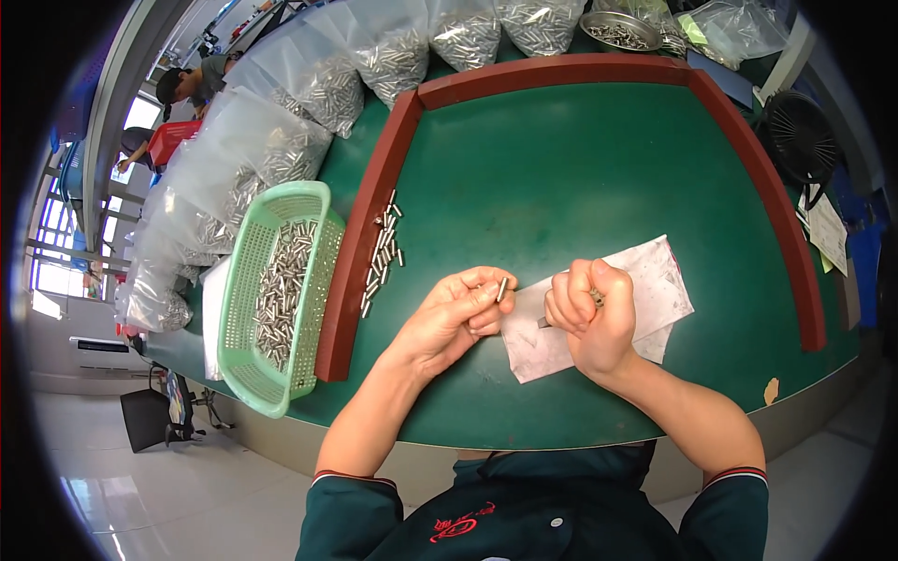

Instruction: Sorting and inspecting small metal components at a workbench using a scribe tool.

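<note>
Between the thumb and fingers of my left hand point(454, 316) is a small shiny metal pin point(502, 289), held tilted near upright above the green table. My right hand point(591, 313) is closed in a fist just to its right, over a stained white cloth point(655, 280). A bit of greyish metal shows at the fist's left side and another at its top; what the fist grips is mostly hidden. Left of my hands, several loose metal pins point(382, 254) lie in a strip along the inside of a red-brown wooden rail point(369, 224).
A light green plastic basket point(323, 201) full of metal pins stands outside the left rail. Clear bags point(393, 56) of pins line the table's far and left edges. A metal bowl point(599, 19) of pins sits at the back, and a black fan point(797, 138) at the right.
</note>
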Demonstrator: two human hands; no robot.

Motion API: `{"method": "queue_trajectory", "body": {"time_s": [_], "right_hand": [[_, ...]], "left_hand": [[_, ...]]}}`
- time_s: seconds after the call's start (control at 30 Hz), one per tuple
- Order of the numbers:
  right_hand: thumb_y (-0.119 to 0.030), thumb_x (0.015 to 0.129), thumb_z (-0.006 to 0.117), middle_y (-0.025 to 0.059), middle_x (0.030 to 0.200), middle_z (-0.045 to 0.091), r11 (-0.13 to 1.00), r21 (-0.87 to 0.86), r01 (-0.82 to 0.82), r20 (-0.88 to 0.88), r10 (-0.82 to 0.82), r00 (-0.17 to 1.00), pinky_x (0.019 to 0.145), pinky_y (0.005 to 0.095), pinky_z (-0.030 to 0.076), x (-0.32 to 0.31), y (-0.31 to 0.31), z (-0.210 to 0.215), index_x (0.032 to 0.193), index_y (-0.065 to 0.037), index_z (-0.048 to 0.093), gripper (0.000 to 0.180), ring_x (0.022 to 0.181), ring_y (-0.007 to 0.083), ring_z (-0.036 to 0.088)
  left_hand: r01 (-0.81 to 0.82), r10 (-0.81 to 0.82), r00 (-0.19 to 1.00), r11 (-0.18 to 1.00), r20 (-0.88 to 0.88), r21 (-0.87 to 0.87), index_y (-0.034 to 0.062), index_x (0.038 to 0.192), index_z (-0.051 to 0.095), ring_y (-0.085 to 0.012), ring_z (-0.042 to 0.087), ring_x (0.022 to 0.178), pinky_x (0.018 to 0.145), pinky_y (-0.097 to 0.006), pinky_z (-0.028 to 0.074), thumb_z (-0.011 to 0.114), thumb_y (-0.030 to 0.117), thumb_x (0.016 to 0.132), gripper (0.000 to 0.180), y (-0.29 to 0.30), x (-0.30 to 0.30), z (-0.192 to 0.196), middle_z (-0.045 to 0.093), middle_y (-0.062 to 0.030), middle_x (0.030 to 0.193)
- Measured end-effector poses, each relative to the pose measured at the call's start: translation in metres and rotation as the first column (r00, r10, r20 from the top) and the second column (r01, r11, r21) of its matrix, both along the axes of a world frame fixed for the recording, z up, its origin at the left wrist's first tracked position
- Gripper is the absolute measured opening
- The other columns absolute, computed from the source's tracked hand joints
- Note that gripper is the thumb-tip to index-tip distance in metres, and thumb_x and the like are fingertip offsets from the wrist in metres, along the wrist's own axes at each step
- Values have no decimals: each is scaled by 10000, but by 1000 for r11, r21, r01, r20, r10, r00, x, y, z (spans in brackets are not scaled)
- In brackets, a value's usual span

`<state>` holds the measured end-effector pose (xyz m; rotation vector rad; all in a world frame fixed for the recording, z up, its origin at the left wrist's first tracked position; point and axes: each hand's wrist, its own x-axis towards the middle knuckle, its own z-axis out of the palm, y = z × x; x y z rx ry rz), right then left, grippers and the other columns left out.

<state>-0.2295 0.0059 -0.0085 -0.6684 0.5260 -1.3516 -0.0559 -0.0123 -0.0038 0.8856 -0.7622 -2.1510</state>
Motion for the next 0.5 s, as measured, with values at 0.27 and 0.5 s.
{"method": "queue_trajectory", "body": {"time_s": [0.27,0.5], "right_hand": [[-187,844,311,4,418,261,999,33,-10,24,9,1000,390,240,182,1,-2,1,494,-83,271,367,388,79,199],[-205,860,291,6,417,255,999,20,28,3,-28,1000,381,242,176,0,-3,-2,496,-87,268,383,382,80,191]], "left_hand": [[-107,106,991,994,78,2,-11,959,532,-48,289,500,473,-186,258,456,221,903,251,-1,-2,10,430,-4,643],[229,995,-29,100,96,-968,-8,865,549,-122,444,593,534,-263,361,418,106,903,178,-17,50,54,508,-43,684]]}}
